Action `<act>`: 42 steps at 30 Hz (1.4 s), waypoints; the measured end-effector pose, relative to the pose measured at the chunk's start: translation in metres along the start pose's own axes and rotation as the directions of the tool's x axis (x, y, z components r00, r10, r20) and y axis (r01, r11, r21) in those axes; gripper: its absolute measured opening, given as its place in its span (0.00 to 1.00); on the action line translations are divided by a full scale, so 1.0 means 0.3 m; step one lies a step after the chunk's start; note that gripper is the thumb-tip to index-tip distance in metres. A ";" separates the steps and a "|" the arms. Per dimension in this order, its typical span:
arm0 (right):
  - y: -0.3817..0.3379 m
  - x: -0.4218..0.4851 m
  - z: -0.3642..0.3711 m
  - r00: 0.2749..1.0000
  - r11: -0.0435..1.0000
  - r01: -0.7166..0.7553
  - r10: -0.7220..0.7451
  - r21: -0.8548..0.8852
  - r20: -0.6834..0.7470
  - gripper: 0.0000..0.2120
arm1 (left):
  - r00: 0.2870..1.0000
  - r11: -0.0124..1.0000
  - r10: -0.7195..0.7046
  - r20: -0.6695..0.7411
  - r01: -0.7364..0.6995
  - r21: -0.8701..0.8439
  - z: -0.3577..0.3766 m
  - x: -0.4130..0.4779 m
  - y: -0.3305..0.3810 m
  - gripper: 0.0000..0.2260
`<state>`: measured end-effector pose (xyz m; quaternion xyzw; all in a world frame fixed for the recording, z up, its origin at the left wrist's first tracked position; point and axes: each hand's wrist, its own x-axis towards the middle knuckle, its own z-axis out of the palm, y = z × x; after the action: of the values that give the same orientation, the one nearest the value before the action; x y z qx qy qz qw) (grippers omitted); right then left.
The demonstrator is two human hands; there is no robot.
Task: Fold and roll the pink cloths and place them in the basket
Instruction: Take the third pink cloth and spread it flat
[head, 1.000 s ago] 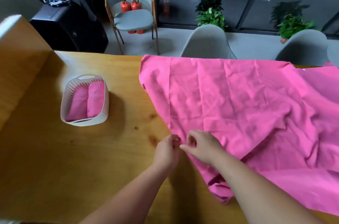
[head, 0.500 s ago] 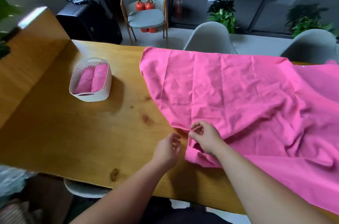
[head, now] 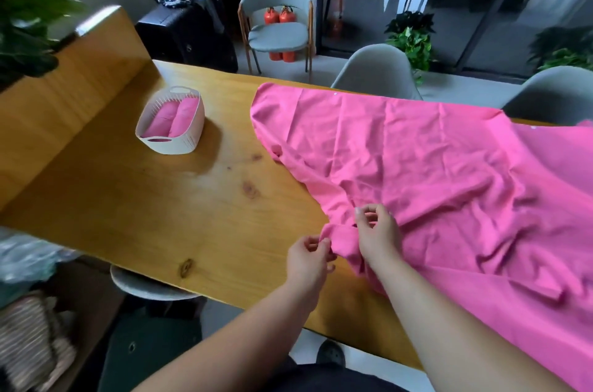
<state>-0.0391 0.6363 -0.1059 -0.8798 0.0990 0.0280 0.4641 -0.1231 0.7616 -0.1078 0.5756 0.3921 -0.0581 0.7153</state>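
Since the earlier frame, both hands have drawn the cloth corner toward the near edge of the table (head: 144, 205). Head view: your left hand (head: 308, 260) pinches the near corner of the pink cloth (head: 433, 173), which lies spread and creased across the table. Your right hand (head: 380, 239) curls over an adjoining fold; a firm grip cannot be confirmed. Two rolled cloths (head: 175, 117) sit in the basket (head: 192, 132), well apart. Judged progress: this cloth remains unfolded.
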 end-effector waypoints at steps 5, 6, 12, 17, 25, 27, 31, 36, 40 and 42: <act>0.062 -0.075 -0.050 0.903 0.951 0.304 -0.269 -0.055 0.334 0.24 | 0.955 0.974 0.225 -0.192 -0.222 0.038 0.032 -0.022 -0.003 0.05; 0.068 -0.080 -0.060 0.910 0.936 0.343 -0.312 -0.074 0.272 0.20 | 0.944 0.962 0.272 -0.189 -0.263 0.070 0.027 -0.024 0.003 0.06; 0.064 -0.058 -0.118 0.972 0.972 0.228 -0.230 -0.056 -0.045 0.08 | 0.987 0.987 0.164 -0.006 -0.164 -0.002 0.031 -0.017 -0.046 0.06; 0.070 -0.046 -0.174 0.995 0.990 0.066 -0.055 0.124 -0.088 0.09 | 0.936 0.856 0.225 0.270 -0.323 0.405 0.088 -0.014 -0.036 0.23; 0.085 -0.008 -0.267 0.972 0.996 0.043 -0.024 0.076 -0.235 0.07 | 0.896 0.754 0.443 0.017 -0.383 0.534 0.155 0.023 0.017 0.03; 0.075 -0.008 -0.271 0.963 0.999 0.046 -0.039 0.021 -0.266 0.08 | 0.854 0.776 0.520 -0.012 -0.467 0.425 0.155 0.005 0.062 0.03; 0.025 -0.014 -0.238 0.944 0.998 0.066 -0.067 -0.015 -0.322 0.10 | 0.749 0.740 0.653 -0.112 -0.601 0.302 0.162 -0.032 0.169 0.04; -0.005 0.008 -0.238 0.919 0.996 -0.031 0.062 0.084 -0.390 0.11 | 0.464 0.042 0.733 0.498 -0.761 0.647 -0.001 0.034 0.171 0.12; -0.009 0.014 -0.235 0.927 1.000 -0.022 0.022 0.006 -0.374 0.10 | 0.568 -0.094 0.675 0.470 -0.566 0.819 -0.239 0.094 0.177 0.08; -0.018 -0.003 -0.209 0.930 0.998 0.016 -0.035 -0.053 -0.367 0.09 | 0.585 -0.033 0.743 0.326 -0.454 0.890 -0.337 0.090 0.235 0.11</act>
<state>-0.0415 0.5877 -0.0658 -0.8818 0.1719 -0.1406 0.4160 -0.1167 0.8826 -0.0731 0.9802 0.0735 0.1227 0.1369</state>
